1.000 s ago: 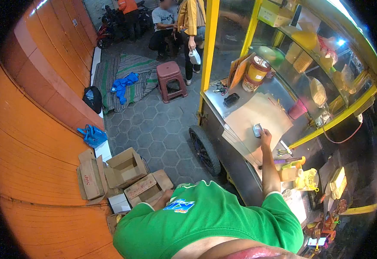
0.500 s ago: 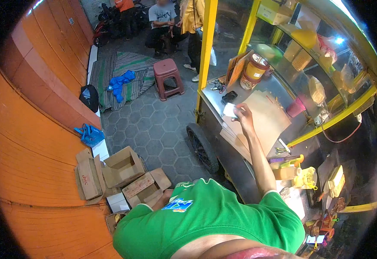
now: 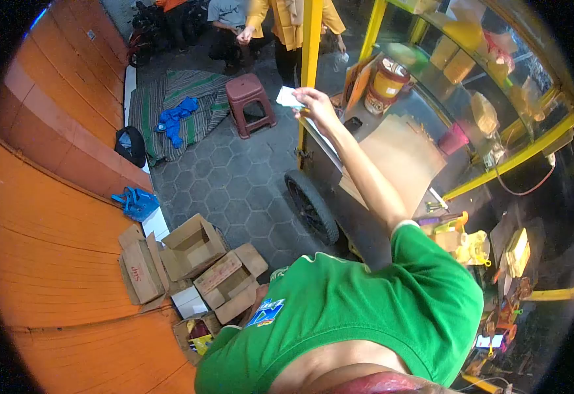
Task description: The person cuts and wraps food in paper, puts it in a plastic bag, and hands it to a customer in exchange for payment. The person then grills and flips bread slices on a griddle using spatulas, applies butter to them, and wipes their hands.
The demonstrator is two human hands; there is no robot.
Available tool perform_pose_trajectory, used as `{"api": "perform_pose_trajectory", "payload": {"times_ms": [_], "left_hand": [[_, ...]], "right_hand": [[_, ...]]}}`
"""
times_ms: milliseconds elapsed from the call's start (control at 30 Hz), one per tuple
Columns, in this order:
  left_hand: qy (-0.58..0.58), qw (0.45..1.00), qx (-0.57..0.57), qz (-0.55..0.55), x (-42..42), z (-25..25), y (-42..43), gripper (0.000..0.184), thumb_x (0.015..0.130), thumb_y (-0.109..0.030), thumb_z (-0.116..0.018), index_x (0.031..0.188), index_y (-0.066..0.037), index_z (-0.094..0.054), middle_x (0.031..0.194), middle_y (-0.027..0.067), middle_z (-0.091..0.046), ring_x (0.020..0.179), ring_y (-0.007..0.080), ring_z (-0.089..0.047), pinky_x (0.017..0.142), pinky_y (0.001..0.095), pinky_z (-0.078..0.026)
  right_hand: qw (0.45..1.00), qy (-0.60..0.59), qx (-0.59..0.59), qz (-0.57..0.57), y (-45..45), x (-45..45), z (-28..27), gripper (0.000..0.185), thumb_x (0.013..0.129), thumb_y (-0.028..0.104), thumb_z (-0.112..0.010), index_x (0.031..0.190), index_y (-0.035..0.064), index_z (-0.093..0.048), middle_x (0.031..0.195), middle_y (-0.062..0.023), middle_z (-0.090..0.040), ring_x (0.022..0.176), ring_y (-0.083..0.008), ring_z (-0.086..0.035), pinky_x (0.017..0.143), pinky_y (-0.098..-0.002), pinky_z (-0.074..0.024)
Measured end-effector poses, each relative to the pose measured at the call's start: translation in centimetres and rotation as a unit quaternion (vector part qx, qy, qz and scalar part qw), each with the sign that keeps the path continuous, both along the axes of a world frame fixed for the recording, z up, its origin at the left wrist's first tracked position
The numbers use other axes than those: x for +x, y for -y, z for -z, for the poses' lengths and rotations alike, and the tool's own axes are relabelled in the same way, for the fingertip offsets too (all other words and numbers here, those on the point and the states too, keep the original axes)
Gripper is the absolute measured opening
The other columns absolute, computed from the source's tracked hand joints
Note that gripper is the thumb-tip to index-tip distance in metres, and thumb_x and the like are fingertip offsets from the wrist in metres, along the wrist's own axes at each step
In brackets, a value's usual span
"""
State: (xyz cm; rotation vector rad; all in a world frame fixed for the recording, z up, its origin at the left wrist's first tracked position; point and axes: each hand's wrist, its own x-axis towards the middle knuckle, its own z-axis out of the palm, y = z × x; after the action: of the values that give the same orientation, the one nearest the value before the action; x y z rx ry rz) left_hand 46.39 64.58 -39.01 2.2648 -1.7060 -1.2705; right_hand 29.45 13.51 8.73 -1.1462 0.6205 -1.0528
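Note:
My right hand (image 3: 316, 108) is stretched out past the cart's front corner, thumb and fingers pinched on a small pale folded paper (image 3: 289, 98). Whether it is a banknote is not clear. Beneath my right forearm lies a stack of brown wrapping paper (image 3: 398, 161) on the metal counter. Of my left hand (image 3: 258, 301), only a bit of skin shows beside the green shirt, near an open cardboard box (image 3: 228, 279); its fingers are hidden.
A yellow cart post (image 3: 310, 59) rises just beside my right hand. Beyond are a red plastic stool (image 3: 251, 105), a striped mat (image 3: 169, 98) and people, one in a yellow top (image 3: 288, 26). Tubs (image 3: 386, 85) stand on the counter; a wheel (image 3: 311, 207) sits below.
My right hand has moved left and forward, from above the brown paper to beyond the counter edge, still holding the pale paper. The person in yellow has come closer, one arm out.

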Motion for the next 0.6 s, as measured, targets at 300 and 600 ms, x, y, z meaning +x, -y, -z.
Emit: {"api": "perform_pose_trajectory", "payload": {"times_ms": [300, 600], "left_hand": [[-0.019, 0.998, -0.021, -0.062, 0.0, -0.4, -3.1, 0.038, 0.086, -0.039, -0.052, 0.104, -0.011, -0.071, 0.097, 0.0132, -0.071, 0.087, 0.0322, -0.068, 0.079, 0.0417, -0.053], [-0.021, 0.993, -0.059, -0.095, -0.9, -2.1, -4.4, 0.038, 0.086, -0.039, -0.052, 0.105, -0.012, -0.070, 0.096, 0.0128, -0.071, 0.087, 0.0317, -0.068, 0.079, 0.0418, -0.053]], "right_hand": [[0.996, -0.059, 0.042, 0.048, 7.3, 4.8, 1.7, 0.017, 0.092, 0.009, -0.055, 0.102, 0.0016, -0.066, 0.099, -0.0101, -0.067, 0.079, -0.0177, -0.065, 0.066, -0.0296, -0.0580], [0.985, -0.103, 0.042, 0.130, 11.6, 8.8, 1.2, 0.035, 0.092, 0.033, -0.059, 0.089, -0.0003, -0.068, 0.079, -0.0093, -0.066, 0.062, -0.0181, -0.063, 0.058, -0.0313, -0.0570]]}}
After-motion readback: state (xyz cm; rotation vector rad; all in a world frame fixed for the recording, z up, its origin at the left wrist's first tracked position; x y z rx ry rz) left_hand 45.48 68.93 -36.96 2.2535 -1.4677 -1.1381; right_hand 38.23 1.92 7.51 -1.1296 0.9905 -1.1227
